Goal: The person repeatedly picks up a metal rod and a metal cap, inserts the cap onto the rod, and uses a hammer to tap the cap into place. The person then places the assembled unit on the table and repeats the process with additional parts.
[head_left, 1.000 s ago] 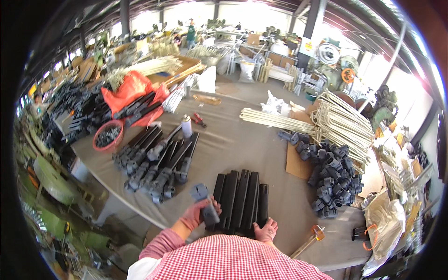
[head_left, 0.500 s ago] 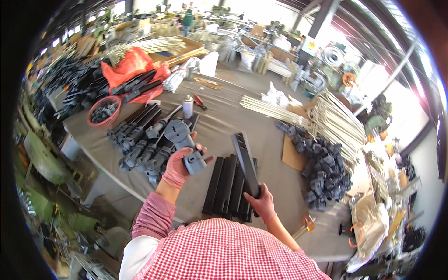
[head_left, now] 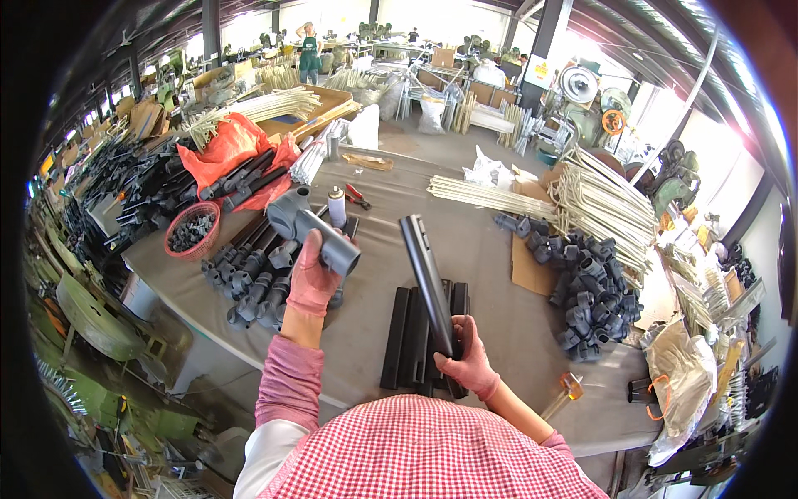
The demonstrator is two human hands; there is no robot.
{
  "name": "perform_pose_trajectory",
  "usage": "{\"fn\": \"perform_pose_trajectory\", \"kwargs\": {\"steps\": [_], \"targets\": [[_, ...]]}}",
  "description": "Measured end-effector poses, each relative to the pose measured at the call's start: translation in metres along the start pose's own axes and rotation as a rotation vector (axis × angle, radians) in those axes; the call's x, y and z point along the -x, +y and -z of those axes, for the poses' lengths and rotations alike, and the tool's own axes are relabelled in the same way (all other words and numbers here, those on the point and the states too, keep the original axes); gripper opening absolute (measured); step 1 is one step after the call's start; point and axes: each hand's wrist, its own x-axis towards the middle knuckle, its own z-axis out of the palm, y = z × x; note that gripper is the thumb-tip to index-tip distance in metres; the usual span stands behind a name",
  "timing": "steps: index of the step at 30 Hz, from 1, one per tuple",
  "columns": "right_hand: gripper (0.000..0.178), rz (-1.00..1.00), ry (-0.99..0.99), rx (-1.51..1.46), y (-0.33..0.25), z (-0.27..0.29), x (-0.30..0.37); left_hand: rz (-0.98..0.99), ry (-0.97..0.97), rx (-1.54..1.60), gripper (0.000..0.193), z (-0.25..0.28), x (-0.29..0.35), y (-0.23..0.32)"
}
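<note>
The left hand [head_left: 309, 284] is curling around a grey plastic connector [head_left: 332, 244], raising it above the table [head_left: 499, 333]; the right hand [head_left: 470, 359] is clasping a black tube's [head_left: 426, 281] lower end, tilting it over other black tubes [head_left: 399, 334].

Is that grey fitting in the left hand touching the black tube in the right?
Apart. The head view shows brown tabletop between the grey fitting in the left hand and the black tube in the right hand.
</note>
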Motion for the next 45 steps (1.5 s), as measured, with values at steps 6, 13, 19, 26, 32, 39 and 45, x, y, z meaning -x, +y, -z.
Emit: {"fn": "perform_pose_trajectory", "kwargs": {"steps": [6, 13, 19, 26, 32, 39, 45], "targets": [[0.036, -0.254, -0.256, -0.488, -0.005, -0.018, -0.011, 0.008, -0.025, 0.172, 0.037, -0.016, -0.017, 0.001], [0.036, -0.351, -0.283, -0.499, -0.019, -0.043, -0.006, -0.082, -0.026, 0.018, 0.017, -0.04, -0.017, -0.008], [0.035, -0.448, -0.399, -0.282, -0.022, -0.047, -0.003, 0.138, -0.138, -0.357, 0.036, -0.056, -0.019, 0.001], [0.037, -0.413, -0.359, -0.335, -0.009, -0.051, 0.009, 0.375, -0.108, -0.471, 0.033, -0.048, -0.022, -0.008], [0.036, -0.466, -0.253, -0.533, 0.01, -0.049, 0.013, 0.605, 0.07, -0.513, 0.038, 0.02, 0.038, -0.071], [0.033, -0.515, -0.021, -0.516, 0.059, -0.015, 0.024, 0.544, 0.711, -0.35, 0.044, 0.146, 0.094, -0.01], [0.019, -0.788, 0.348, -0.586, 0.127, 0.025, 0.065, 0.163, 0.794, 0.143, 0.036, 0.223, 0.124, -0.036]]}}
